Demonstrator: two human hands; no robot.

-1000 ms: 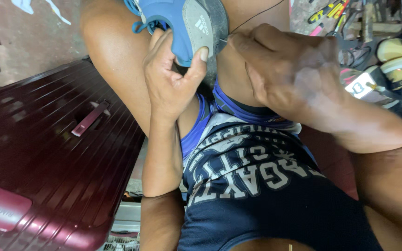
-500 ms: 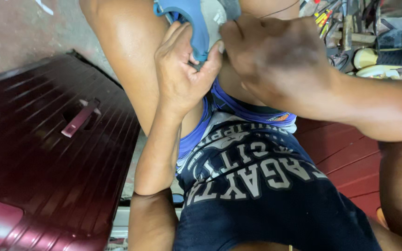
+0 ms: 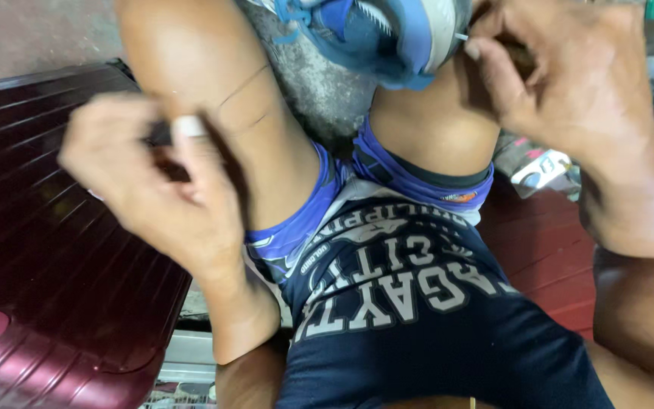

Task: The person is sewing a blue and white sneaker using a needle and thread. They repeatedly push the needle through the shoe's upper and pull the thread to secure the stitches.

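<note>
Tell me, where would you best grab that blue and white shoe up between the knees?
Probably by the sole edge of the blue and white shoe, coming from the person's left: the right hand already works at the right side, the laces face left, and the firm white rim gives fingers something solid. The left hand is free nearby.

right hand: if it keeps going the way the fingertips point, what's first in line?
The right hand points left at the blue and white shoe; its sole edge comes first, and the fingertips already look right against it. Depth is hard to judge.
</note>
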